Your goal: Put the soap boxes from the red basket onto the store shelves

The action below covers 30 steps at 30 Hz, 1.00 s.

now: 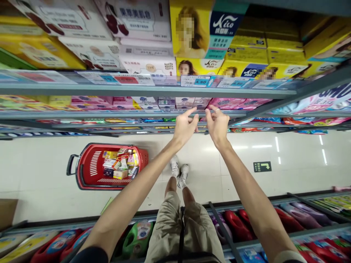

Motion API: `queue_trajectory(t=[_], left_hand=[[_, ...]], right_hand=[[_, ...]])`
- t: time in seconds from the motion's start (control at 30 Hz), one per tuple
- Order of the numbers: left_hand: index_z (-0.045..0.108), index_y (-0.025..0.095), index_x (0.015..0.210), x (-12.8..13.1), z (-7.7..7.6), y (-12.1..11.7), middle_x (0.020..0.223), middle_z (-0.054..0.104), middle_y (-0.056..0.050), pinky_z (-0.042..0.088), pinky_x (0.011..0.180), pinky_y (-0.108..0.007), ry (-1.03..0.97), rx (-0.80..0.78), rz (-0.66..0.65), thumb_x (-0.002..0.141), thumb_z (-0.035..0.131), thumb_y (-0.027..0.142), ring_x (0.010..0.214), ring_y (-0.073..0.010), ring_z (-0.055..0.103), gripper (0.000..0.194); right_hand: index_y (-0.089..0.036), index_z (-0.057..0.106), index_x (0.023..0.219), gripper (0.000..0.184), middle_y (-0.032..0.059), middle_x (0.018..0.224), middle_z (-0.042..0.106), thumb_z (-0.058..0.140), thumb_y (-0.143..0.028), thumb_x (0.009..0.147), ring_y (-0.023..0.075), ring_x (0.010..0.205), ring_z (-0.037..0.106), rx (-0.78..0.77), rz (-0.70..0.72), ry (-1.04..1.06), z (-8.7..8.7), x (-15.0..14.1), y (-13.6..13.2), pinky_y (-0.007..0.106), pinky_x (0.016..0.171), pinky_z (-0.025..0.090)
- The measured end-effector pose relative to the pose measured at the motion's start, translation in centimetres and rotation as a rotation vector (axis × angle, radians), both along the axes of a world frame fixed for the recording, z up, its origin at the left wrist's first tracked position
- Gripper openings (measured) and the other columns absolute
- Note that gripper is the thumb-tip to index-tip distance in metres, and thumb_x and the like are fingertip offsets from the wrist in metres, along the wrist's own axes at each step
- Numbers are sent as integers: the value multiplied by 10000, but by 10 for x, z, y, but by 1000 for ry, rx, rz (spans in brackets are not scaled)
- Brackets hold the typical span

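Both my hands reach forward to a lower shelf of the rack. My left hand (186,126) has its index finger and thumb apart, with nothing visible between them. Close beside it, my right hand (218,126), with a ring on one finger, has its fingers bent and slightly apart at the shelf edge. Just beyond its fingertips lie pink packs (230,103); whether they touch is hard to tell. White and purple boxes (167,102) sit behind my left hand. Above, the top shelf carries yellow Nico boxes (197,31) and white boxes with cherry pictures (137,18).
A red shopping basket (91,175) with several small boxes (120,163) stands on the floor at my left. Behind me, another rack holds red bottles (237,224) and a green bottle (138,237). An exit sign (262,166) marks the floor.
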State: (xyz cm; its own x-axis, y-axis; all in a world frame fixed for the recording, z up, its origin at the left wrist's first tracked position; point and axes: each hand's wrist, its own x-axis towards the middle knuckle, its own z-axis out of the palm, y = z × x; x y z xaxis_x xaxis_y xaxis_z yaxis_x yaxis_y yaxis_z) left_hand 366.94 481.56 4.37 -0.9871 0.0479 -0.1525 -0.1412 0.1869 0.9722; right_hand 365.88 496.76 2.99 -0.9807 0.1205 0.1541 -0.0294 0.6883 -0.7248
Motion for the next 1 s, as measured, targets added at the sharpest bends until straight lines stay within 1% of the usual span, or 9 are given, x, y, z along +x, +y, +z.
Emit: queue_trajectory(t=[0.2,0.33,0.43,0.5,0.63,0.77,0.87,0.93,1.0], left_hand=[[275,120,1670,-1,-26,22,563,695,53,531,551,-291,-120,168,19,948,604,261,516,-183,659,806],[328,174,1649,-1,-27,24,587,684,56,552,545,-312,-146,208,33,923,611,210,525,-192,663,780],[536,212,1494,-1,-20,21,607,684,40,557,582,-317,-135,181,50,940,615,251,554,-187,666,560],[661,225,1269,1,-15,16,610,653,33,534,597,-298,-62,99,158,965,604,307,570,-169,646,320],[635,233,1036,1,-6,-3,720,594,25,501,652,-264,219,-175,454,993,577,330,657,-136,599,122],[638,226,1018,-5,3,-24,989,661,-51,541,854,-314,434,-465,370,985,583,255,908,-179,649,71],[632,224,1086,-10,8,-35,1142,661,-101,514,1021,-402,445,-634,319,979,598,251,1138,-248,633,116],[610,212,1156,-12,7,-40,1216,638,-133,476,1093,-447,409,-680,371,970,625,282,1240,-284,595,200],[576,199,1249,-15,3,-43,1302,613,-162,446,1141,-456,385,-668,380,940,675,318,1311,-298,561,346]], right_hand=[[-47,534,1514,589,-6,617,703,432,-398,1051,165,510,592,-101,3,-97,-4,9,-12,294,674,516],[-76,497,1549,580,28,686,749,427,-362,1050,179,553,620,-32,32,-85,-5,10,-12,303,701,517],[-84,522,1520,547,65,797,789,459,-346,1044,204,647,695,-2,51,-55,-4,10,-9,330,772,554],[-109,550,1489,494,94,928,804,467,-314,1047,212,754,742,10,73,17,-1,11,-7,343,840,577],[-149,618,1422,414,167,1285,741,425,-255,1071,249,1187,702,195,174,181,14,14,-5,396,1067,544],[-152,661,1380,396,166,1450,659,430,-219,1066,278,1349,612,349,362,169,22,12,-2,444,1170,485],[-153,683,1330,359,157,1393,690,473,-236,1050,261,1237,683,208,311,97,15,11,-3,407,1089,547],[-153,681,1299,340,133,1216,762,495,-282,1045,220,955,755,26,191,9,7,12,-7,364,913,613],[-164,638,1336,372,69,982,793,477,-349,1056,168,669,711,-163,75,-102,1,12,-14,320,723,611]])
